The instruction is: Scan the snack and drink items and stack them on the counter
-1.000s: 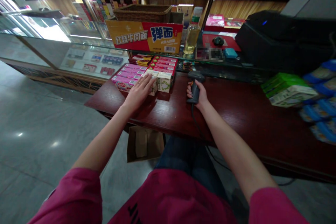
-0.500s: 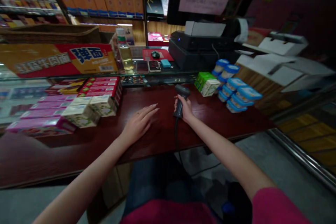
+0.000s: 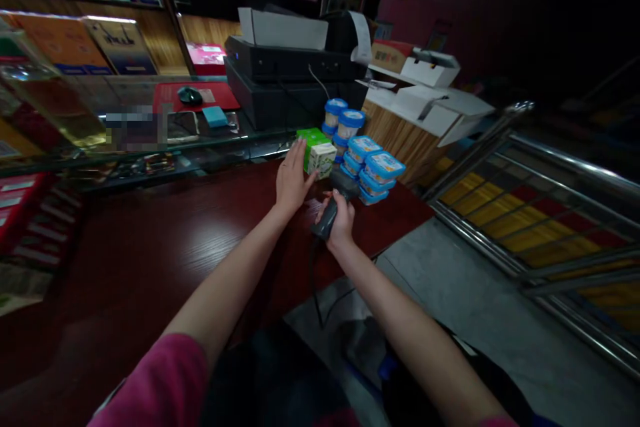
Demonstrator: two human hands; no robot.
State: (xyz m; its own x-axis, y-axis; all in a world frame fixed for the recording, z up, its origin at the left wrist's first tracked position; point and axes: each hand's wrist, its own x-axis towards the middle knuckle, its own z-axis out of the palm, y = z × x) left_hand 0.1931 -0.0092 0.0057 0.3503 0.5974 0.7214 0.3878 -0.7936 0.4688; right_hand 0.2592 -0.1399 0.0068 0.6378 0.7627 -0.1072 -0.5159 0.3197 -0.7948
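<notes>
My right hand (image 3: 341, 219) is wrapped round the handle of a dark barcode scanner (image 3: 327, 213), its head tilted toward the back and its cord hanging over the counter edge. Flat and with fingers stretched, my left hand (image 3: 293, 180) lies at the left side of a green and white carton pack (image 3: 320, 159); fingertips meet its edge, though I cannot tell how firmly. Just right of the pack stand stacked tubs with blue lids (image 3: 383, 167) and round blue-lidded cups (image 3: 350, 121). The scanner's head partly covers the front of these tubs.
Behind the dark red wooden counter (image 3: 150, 247) are a black cash drawer (image 3: 280, 100), a mouse (image 3: 190, 95) on a red mat and a bottle (image 3: 55, 100). Red boxes (image 3: 35, 227) sit at the left. A metal railing (image 3: 500, 253) runs along the right.
The view has turned right. My left hand has gone from the bare counter over to the green and white pack. My right hand, still holding the scanner, has come nearer the tubs.
</notes>
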